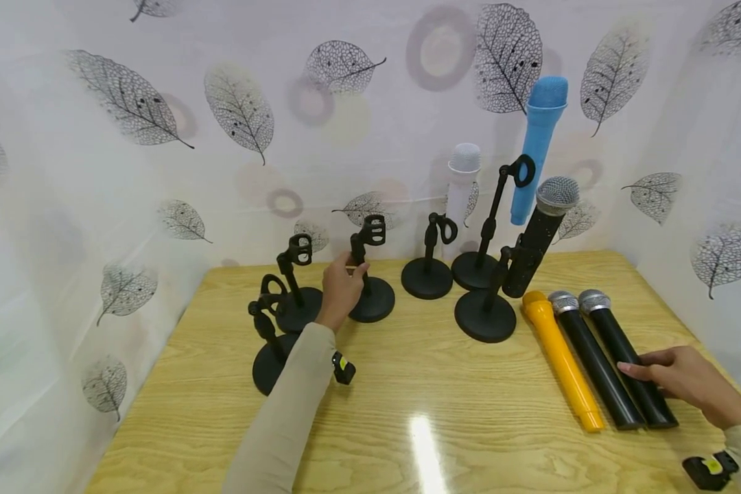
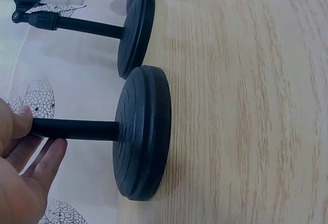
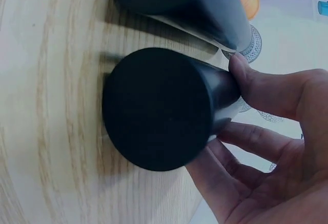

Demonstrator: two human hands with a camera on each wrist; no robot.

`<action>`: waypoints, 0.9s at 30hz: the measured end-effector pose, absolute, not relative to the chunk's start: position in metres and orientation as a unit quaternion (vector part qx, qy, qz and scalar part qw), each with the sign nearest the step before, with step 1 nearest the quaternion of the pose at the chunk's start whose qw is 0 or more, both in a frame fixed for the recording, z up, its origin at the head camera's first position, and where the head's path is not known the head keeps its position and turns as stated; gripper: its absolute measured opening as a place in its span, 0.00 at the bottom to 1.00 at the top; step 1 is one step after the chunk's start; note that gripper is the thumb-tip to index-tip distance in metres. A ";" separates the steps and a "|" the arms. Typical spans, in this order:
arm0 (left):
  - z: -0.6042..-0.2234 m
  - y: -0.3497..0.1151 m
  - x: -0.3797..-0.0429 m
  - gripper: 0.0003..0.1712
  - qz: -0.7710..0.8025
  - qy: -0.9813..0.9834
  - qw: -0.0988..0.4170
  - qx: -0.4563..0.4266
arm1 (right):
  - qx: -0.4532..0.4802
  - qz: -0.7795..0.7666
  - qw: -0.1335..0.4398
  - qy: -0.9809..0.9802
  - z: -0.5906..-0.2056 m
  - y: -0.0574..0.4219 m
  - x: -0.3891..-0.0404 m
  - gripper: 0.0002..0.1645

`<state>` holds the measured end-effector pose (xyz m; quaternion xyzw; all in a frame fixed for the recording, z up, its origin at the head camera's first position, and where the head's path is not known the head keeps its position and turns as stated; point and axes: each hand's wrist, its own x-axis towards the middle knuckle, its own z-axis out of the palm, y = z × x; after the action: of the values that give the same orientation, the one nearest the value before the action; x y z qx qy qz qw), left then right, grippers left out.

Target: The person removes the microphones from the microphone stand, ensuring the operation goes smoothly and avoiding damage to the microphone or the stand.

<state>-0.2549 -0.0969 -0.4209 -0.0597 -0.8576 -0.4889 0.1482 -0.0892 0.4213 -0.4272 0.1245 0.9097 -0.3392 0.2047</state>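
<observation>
My left hand (image 1: 342,288) grips the upright pole of a small black microphone stand (image 1: 373,302), thumb on one side and fingers on the other. In the left wrist view the round base of this stand (image 2: 143,134) rests on the wooden table. At the right, my right hand (image 1: 685,377) holds the outermost black microphone (image 1: 624,350) near its lower end, between thumb and fingers. Its flat dark end (image 3: 156,108) faces the right wrist camera. Beside it lie another black microphone (image 1: 593,357) and a yellow microphone (image 1: 562,360), all with heads toward the back.
Left are two more black stands (image 1: 265,367) (image 1: 299,309). Toward the back right stand several others, one base (image 1: 484,317) below a tilted black microphone (image 1: 534,247). A white microphone (image 1: 464,171) and a blue microphone (image 1: 537,144) rise behind. Leaf-patterned cloth (image 1: 370,137) backs the table (image 1: 395,425).
</observation>
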 end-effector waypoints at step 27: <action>-0.388 -0.046 -0.189 0.17 -0.353 -0.914 -0.036 -0.197 | 0.083 -0.272 0.132 0.950 -0.401 0.417 -0.090 0.51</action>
<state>-0.1891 -0.0460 -0.3883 -0.1970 -0.9139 -0.3532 -0.0356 -0.0904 0.4172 -0.4007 0.0830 0.9496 -0.2723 0.1316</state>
